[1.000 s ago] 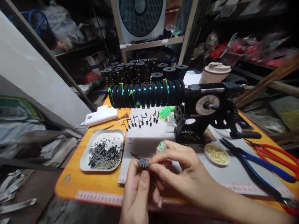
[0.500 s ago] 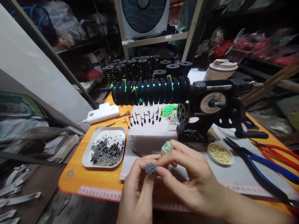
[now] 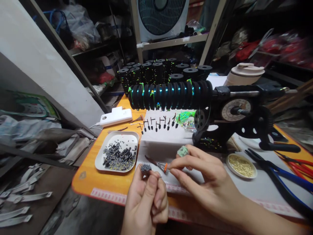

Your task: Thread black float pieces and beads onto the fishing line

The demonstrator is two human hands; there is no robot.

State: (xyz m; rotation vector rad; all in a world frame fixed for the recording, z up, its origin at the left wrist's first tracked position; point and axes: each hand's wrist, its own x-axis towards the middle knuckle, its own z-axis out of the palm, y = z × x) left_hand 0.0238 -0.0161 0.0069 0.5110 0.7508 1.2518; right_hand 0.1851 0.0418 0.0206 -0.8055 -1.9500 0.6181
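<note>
My left hand [image 3: 148, 199] is closed around a tight bundle of small dark-grey pieces [image 3: 146, 167], whose packed ends show above the fingers. A pale-green crumbly lump [image 3: 183, 151] sits at the curled fingers of my right hand [image 3: 202, 173]; how it is gripped is partly hidden. The thumb and index fingertips of that hand are close together, just right of an orange-ended bunch of thin wires [image 3: 163, 167]. Whether they touch it, I cannot tell. Behind the wires lies a slim dark curved tool [image 3: 150, 159].
Left stands a white tray [image 3: 98, 163] of loose grey and black pieces. A black hand-cranked winder [image 3: 236, 109] carries a ringed roller [image 3: 168, 94] across the back. On the right are a dish of gold bits [image 3: 241, 165], blue-handled pliers [image 3: 276, 176] and red-handled pliers [image 3: 298, 166].
My hands have parted. The left has turned and tilted the grey bundle leftward, and the right has drawn away from it. The orange-ended wires now show between them. The whole view has shifted slightly.
</note>
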